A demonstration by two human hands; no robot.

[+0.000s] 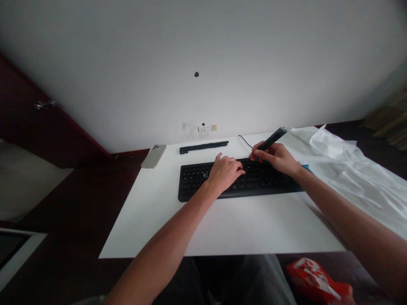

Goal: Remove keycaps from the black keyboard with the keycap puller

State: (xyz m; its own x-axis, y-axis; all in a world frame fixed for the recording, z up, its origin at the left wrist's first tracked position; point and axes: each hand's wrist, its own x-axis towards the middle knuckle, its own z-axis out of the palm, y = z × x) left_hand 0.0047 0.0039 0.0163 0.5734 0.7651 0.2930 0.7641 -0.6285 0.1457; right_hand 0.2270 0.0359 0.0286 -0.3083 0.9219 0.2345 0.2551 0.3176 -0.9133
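Head view: right hand (276, 159) gripping a black pen-like tool (272, 138), left hand (224, 172) lying loose on the keyboard (241, 180); a slip of the tool could scratch it.

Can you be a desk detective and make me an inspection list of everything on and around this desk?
Surface: white tabletop, flat.
Main things: black keyboard; narrow black strip behind it.
Clutter: smartphone, lying on its front, back left; crumpled white sheet on the right.
Hands: left hand on the keys; right hand holding a black pen-shaped tool above the keyboard.
Cables: thin black cable behind the keyboard.
Surroundings: white wall sockets; dark red door; red packet below the desk.
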